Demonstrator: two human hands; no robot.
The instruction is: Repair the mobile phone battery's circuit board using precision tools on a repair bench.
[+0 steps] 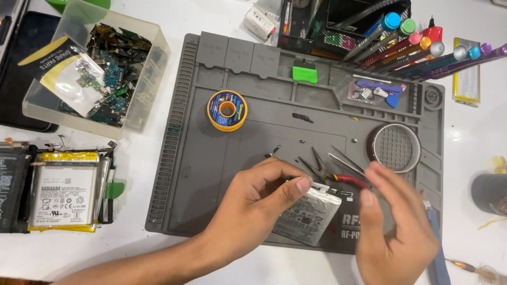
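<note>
White worktop (pixel 174 21), grey repair mat (pixel 222 174): your left hand (pixel 253 206) grips the white battery (pixel 311 214), steadying it; right hand (pixel 393 232) hovers released near pliers (pixel 330 171).

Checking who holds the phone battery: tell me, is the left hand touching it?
Touching. The head view shows the left hand with thumb and fingers pinching the top edge of the white battery over the grey mat.

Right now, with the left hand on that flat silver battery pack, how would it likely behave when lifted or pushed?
The battery pack is thin and flat, so it will likely slide rather than roll on the grey mat. Its foil-like skin looks soft, probably easy to dent. The left hand pinches one edge, suggesting it is fairly light.
</note>
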